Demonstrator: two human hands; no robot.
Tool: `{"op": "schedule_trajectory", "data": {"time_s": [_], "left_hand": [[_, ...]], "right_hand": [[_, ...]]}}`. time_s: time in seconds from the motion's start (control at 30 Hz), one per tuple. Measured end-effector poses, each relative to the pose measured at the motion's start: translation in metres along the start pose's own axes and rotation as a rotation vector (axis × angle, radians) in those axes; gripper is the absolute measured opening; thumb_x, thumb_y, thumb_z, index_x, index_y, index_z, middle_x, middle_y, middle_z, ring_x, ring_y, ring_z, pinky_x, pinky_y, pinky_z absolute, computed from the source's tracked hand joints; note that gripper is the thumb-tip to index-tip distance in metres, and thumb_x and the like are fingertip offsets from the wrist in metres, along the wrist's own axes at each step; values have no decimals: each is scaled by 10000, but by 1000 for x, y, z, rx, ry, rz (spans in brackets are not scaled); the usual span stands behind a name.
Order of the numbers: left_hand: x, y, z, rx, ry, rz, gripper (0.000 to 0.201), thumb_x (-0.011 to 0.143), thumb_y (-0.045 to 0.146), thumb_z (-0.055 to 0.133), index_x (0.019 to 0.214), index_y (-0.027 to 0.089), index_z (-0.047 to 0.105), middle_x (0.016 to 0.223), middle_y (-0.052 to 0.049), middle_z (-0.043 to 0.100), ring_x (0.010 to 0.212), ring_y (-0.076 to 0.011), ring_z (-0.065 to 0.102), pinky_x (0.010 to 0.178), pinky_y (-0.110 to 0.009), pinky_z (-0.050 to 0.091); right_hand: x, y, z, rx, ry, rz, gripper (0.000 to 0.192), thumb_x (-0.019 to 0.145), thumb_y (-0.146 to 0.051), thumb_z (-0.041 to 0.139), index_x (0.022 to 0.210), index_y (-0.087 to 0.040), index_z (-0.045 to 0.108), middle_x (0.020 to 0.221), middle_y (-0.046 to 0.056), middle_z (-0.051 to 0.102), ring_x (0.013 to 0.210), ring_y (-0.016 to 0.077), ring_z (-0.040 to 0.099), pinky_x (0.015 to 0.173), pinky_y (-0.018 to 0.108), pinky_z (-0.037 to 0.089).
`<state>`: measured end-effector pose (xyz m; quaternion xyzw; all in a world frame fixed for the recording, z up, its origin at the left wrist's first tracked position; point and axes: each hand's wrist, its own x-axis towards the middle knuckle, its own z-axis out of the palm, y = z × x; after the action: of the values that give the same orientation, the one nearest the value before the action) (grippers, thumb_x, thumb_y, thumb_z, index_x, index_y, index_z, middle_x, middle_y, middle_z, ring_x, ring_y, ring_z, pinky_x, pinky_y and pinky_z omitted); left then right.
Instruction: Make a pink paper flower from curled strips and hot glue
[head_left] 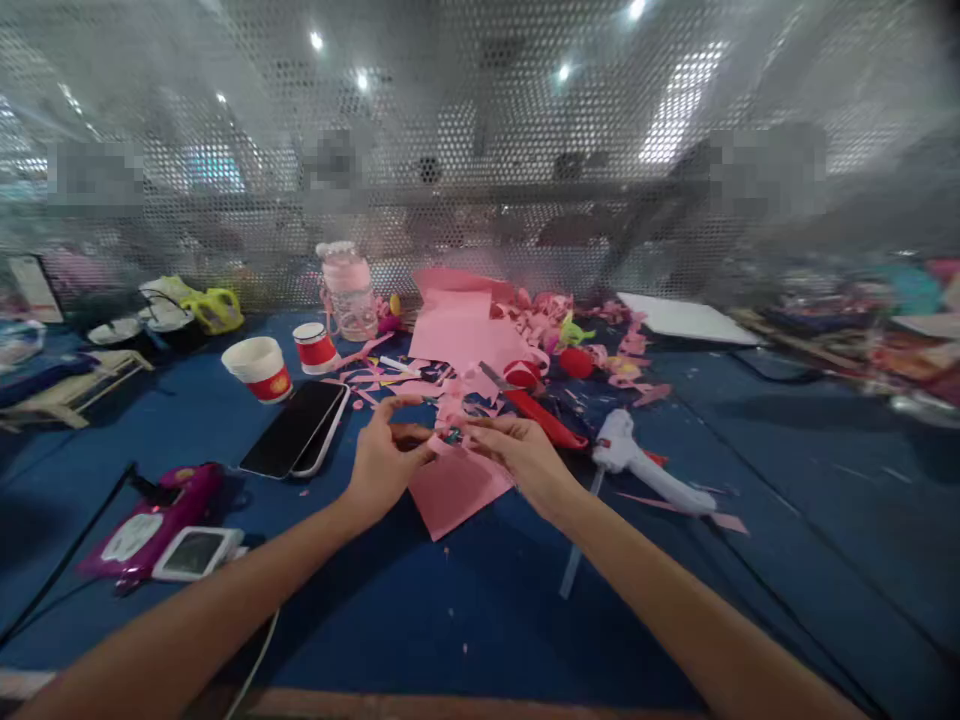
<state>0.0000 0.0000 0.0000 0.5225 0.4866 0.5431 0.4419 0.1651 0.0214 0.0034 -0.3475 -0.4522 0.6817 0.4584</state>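
We find a curled pink paper strip [451,408] between both hands, above a pink sheet [461,500] on the blue desk [375,640]. The left hand [386,455] pinches the strip's near end, forefinger arched clear; the right hand [525,457] has its fingertips closed on the other side. Immediately beyond, we note pink scraps [551,310] and a larger pink sheet [450,330] crowding the space. Rightward lie a red-handled tool [551,420] and a white glue gun [652,470], its stick passing beneath the right forearm. Leftward we record a dark phone [289,430], two paper cups [256,372] and a purple device [161,520].
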Motion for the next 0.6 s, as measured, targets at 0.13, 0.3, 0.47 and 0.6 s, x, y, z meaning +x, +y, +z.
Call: {"op": "schedule_trajectory", "data": {"time_s": [0.13, 0.3, 0.47, 0.6], "left_hand": [[1, -2, 2, 10, -1, 7, 503, 606, 226, 720, 1024, 187, 442, 637, 10, 692, 599, -144, 654, 592, -231, 513], [-1, -4, 2, 85, 11, 48, 487, 619, 193, 703, 1038, 195, 455, 689, -16, 710, 628, -161, 662, 615, -245, 513], [-5, -3, 3, 231, 30, 75, 448, 642, 204, 685, 1044, 199, 487, 716, -26, 718, 657, -160, 665, 606, -222, 501], [-2, -4, 3, 161, 31, 20, 464, 599, 175, 712, 1009, 183, 496, 665, -15, 708, 618, -156, 660, 607, -230, 505]], "right_hand": [[-2, -3, 0, -22, 45, 1, 111, 593, -298, 728, 639, -198, 717, 853, 37, 712, 803, 125, 629, 813, 266, 461], [-2, -1, 2, -60, 106, 19, 158, 617, -337, 690, 663, -189, 723, 865, 54, 705, 788, 129, 620, 853, 302, 439], [-2, 3, 3, -56, 183, 52, 158, 658, -316, 647, 721, -196, 728, 873, 60, 703, 819, 148, 625, 896, 350, 419], [-2, 1, 3, -26, 148, 49, 177, 652, -346, 655, 714, -196, 725, 892, 73, 702, 852, 180, 628, 869, 361, 445]]}}
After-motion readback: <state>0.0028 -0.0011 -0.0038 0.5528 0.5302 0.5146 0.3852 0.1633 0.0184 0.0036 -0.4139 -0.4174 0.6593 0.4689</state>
